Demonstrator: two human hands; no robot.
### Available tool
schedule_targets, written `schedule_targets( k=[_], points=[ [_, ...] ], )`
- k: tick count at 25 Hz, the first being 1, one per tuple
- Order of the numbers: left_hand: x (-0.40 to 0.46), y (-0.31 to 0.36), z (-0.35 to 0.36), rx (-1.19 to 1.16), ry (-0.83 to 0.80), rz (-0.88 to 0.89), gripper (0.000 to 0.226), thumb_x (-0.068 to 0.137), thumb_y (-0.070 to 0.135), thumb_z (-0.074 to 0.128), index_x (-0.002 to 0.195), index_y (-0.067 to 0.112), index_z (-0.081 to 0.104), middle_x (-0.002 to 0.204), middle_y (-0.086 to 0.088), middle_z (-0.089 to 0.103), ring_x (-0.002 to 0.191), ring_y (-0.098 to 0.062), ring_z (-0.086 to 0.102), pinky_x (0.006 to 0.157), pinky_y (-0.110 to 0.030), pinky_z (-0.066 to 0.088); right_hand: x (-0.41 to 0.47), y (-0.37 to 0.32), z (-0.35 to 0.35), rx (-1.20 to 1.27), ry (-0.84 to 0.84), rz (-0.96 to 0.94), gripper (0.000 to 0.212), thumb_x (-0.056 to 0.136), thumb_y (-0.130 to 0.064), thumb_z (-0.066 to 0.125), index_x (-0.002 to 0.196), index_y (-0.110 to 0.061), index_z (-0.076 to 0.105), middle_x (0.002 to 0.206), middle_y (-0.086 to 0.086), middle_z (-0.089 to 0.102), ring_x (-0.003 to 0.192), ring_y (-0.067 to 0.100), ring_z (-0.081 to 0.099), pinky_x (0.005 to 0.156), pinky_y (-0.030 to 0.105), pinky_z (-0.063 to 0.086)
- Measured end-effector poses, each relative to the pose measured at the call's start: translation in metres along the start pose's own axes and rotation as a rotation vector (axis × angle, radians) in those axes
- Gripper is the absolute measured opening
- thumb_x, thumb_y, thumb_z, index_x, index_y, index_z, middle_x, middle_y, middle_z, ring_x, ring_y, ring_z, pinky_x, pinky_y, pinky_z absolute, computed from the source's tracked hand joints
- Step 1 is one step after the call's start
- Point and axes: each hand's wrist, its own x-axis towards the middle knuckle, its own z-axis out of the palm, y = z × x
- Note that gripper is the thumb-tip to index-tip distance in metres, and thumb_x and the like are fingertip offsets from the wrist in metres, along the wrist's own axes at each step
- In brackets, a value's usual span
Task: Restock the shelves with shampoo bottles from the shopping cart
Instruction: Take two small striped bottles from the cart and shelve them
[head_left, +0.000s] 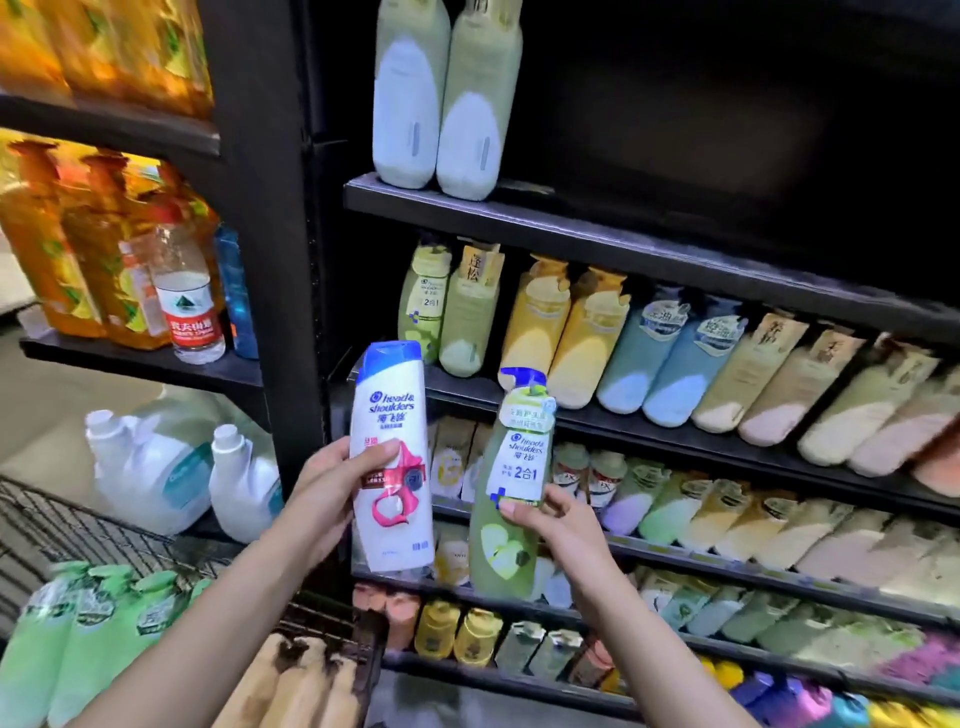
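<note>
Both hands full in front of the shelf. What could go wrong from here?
1. Right hand pinches the green bottle low on its body, so the pump end may tip.
2. Both hands hold bottles, left hand the white bottle; neither is free to clear space in the packed rows.

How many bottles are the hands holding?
2. The left hand grips a white bottle; the right hand grips a green bottle. Both are upright before the shelves.

Black shelving (571, 218) is seen filling the aisle, dimly lit at 1 o'clock; a black upright post (270, 208) divides the bays.
</note>
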Motion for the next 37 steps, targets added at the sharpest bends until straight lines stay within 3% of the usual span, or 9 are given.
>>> schedule_targets(
  k=[4, 7, 11, 15, 18, 21, 23, 29, 37],
  points=[
    [0.034, 0.025, -0.006, 0.035, 0.09, 0.12, 0.042, 0.066, 0.015, 0.075, 0.103, 0.001, 0.064, 0.084, -0.012, 0.075, 0.066, -0.02, 0.071, 0.055, -0.026, 0.055, 0.05, -0.016, 0.022, -0.007, -0.014, -0.032, 0.038, 0.072, -0.011, 0.08, 0.107, -0.007, 0.066, 0.105, 0.006, 0.073, 0.094, 0.019, 0.069, 0.076, 0.025, 0.052],
    [0.058, 0.042, -0.006, 0.04, 0.173, 0.195, 0.028, 0.075, 0.005, 0.072, 0.102, 0.003, 0.063, 0.08, -0.006, 0.075, 0.063, -0.015, 0.071, 0.054, -0.023, 0.055, 0.082, -0.03, 0.037, -0.012, -0.055, -0.064, 0.037, 0.074, -0.008, 0.078, 0.109, -0.006, 0.066, 0.105, 0.006, 0.073, 0.091, 0.017, 0.069, 0.073, 0.021, 0.054],
    [0.088, 0.063, -0.004, 0.075, 0.209, 0.258, 0.034, 0.077, 0.004, 0.071, 0.109, 0.0, 0.062, 0.096, -0.012, 0.072, 0.071, -0.016, 0.071, 0.06, -0.025, 0.057, 0.114, -0.044, 0.05, 0.023, -0.09, -0.096, 0.033, 0.075, -0.007, 0.077, 0.106, -0.008, 0.066, 0.103, 0.003, 0.073, 0.086, 0.013, 0.068, 0.066, 0.017, 0.053],
    [0.117, 0.068, 0.003, 0.151, 0.198, 0.282, 0.04, 0.076, 0.005, 0.073, 0.114, 0.001, 0.06, 0.104, -0.013, 0.071, 0.084, -0.021, 0.07, 0.067, -0.027, 0.058, 0.148, -0.051, 0.055, 0.016, -0.092, -0.106, 0.032, 0.074, -0.01, 0.079, 0.103, -0.014, 0.066, 0.106, 0.004, 0.072, 0.097, 0.018, 0.067, 0.075, 0.023, 0.054],
    [0.137, 0.071, 0.005, 0.214, 0.207, 0.298, 0.042, 0.076, 0.006, 0.074, 0.115, 0.003, 0.058, 0.106, -0.01, 0.071, 0.092, -0.022, 0.069, 0.072, -0.029, 0.057, 0.171, -0.056, 0.056, -0.033, -0.107, -0.144, 0.036, 0.074, -0.015, 0.079, 0.107, -0.019, 0.065, 0.108, -0.001, 0.072, 0.097, 0.012, 0.066, 0.069, 0.016, 0.05],
    [0.151, 0.076, 0.006, 0.247, 0.21, 0.312, 0.039, 0.077, 0.004, 0.073, 0.112, 0.007, 0.058, 0.102, -0.006, 0.071, 0.082, -0.011, 0.07, 0.064, -0.022, 0.056, 0.188, -0.06, 0.062, -0.042, -0.099, -0.179, 0.033, 0.073, -0.015, 0.08, 0.102, -0.022, 0.066, 0.105, -0.003, 0.072, 0.1, 0.016, 0.068, 0.086, 0.031, 0.055],
    [0.159, 0.076, 0.006, 0.257, 0.199, 0.318, 0.039, 0.077, 0.002, 0.072, 0.112, 0.007, 0.058, 0.101, -0.005, 0.071, 0.079, -0.009, 0.071, 0.061, -0.02, 0.055, 0.198, -0.063, 0.068, -0.075, -0.093, -0.218, 0.034, 0.072, -0.015, 0.081, 0.102, -0.022, 0.066, 0.104, -0.004, 0.072, 0.098, 0.015, 0.068, 0.088, 0.031, 0.054],
    [0.183, 0.067, -0.007, 0.245, 0.216, 0.317, 0.041, 0.076, 0.002, 0.073, 0.114, 0.006, 0.059, 0.106, -0.011, 0.071, 0.095, -0.026, 0.069, 0.078, -0.035, 0.057, 0.219, -0.063, 0.091, -0.138, 0.034, -0.275, 0.034, 0.068, -0.015, 0.083, 0.097, -0.026, 0.068, 0.095, -0.007, 0.072, 0.089, 0.008, 0.067, 0.084, 0.027, 0.053],
    [0.202, 0.058, -0.012, 0.233, 0.155, 0.316, 0.036, 0.081, 0.005, 0.069, 0.114, 0.015, 0.057, 0.103, -0.004, 0.07, 0.09, -0.015, 0.068, 0.068, -0.02, 0.055, 0.229, -0.058, 0.118, -0.234, 0.162, -0.287, 0.037, 0.073, -0.015, 0.08, 0.107, -0.015, 0.065, 0.105, -0.002, 0.07, 0.095, 0.012, 0.065, 0.087, 0.028, 0.051]
  ],
)
